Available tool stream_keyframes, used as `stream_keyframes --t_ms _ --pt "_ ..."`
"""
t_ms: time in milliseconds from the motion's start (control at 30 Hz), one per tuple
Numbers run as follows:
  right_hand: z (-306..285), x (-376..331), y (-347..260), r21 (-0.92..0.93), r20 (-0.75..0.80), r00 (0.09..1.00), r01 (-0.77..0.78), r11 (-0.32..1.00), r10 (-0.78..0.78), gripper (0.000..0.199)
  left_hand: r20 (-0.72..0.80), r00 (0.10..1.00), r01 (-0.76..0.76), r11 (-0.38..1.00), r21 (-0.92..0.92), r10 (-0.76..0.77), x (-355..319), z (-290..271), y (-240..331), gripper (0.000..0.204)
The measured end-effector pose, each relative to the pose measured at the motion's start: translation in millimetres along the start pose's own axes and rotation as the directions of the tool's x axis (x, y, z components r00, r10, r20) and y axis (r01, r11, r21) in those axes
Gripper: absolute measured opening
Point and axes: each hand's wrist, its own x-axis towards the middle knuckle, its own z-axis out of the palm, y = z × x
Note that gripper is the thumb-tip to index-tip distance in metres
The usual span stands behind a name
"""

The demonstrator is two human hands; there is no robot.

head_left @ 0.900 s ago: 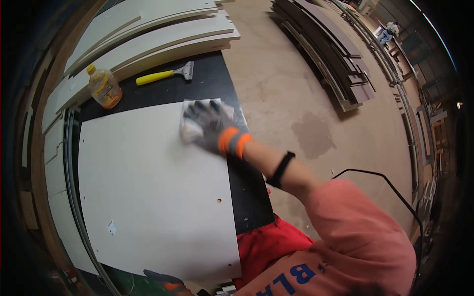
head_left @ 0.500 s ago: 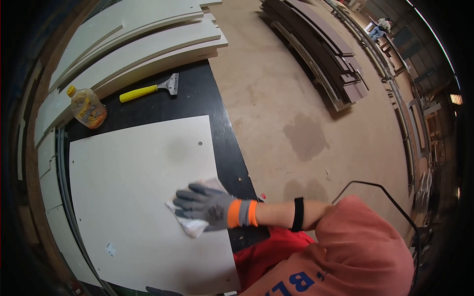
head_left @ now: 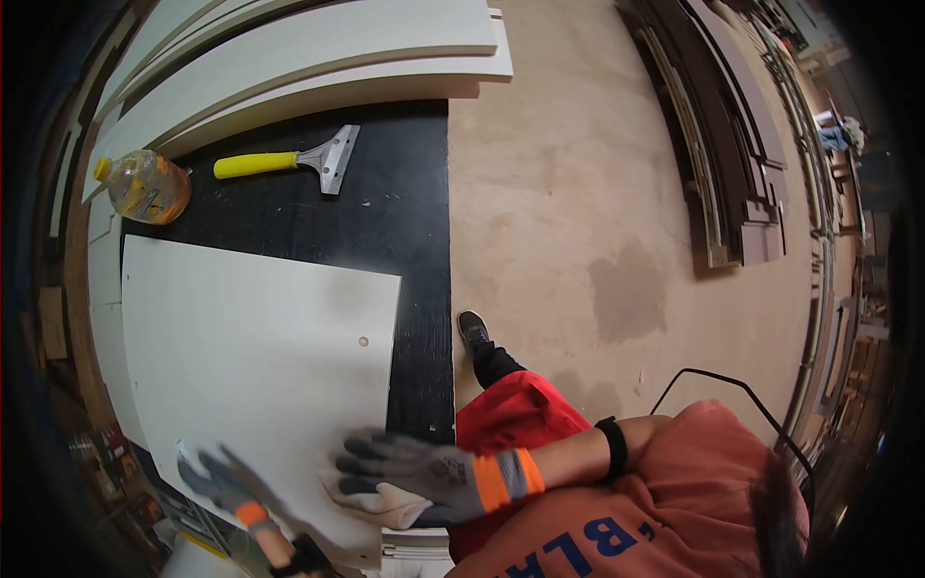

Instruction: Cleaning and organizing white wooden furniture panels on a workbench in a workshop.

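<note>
A large white panel (head_left: 260, 356) with small holes lies on a black tabletop (head_left: 405, 212). Over its near right part is my right hand (head_left: 414, 472), in a grey glove with an orange cuff, holding a crumpled white cloth (head_left: 390, 503). The fingers point left, with the cloth bunched under the palm and thumb. My left hand (head_left: 222, 486), gloved the same way, is at the panel's near left edge with its fingers spread and nothing in them. A small label (head_left: 183, 450) shows beside its fingertips.
A scraper with a yellow handle (head_left: 255, 165) and a clear bottle with a yellow cap (head_left: 149, 188) rest beyond the panel. White boards (head_left: 337, 72) are stacked at the far left. Dark brown boards (head_left: 708, 125) stand on the floor to the right.
My left hand has come up to the panel's left edge. My right hand has moved nearer to me with the cloth, now more bunched. The whole view has turned.
</note>
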Motion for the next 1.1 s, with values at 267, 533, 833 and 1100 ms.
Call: stream_keyframes --t_ms 267,533,833,1100 --pt "-126.0 39.7 24.4 0.828 0.514 0.767 -0.325 -0.458 0.385 0.043 0.262 0.957 -0.285 0.263 0.922 0.121 13.7 155.9 93.2 0.06" --pt "-254.8 285.7 -59.0 0.182 -0.45 0.88 0.259 0.949 -0.154 0.045 0.282 0.958 -0.269 0.47 0.841 0.043 6.2 131.9 121.1 0.063" --pt "-182.2 464.2 -24.0 -0.855 0.007 1.0 0.014 0.519 -0.015 0.04 0.32 0.947 -0.258 0.615 0.745 0.009 15.1 130.7 130.0 0.066" --pt "-178.8 448.1 -44.0 -0.849 -0.101 0.994 -0.111 0.516 0.048 0.036 0.319 0.947 -0.268 0.632 0.727 0.035 18.8 129.4 124.9 0.067"
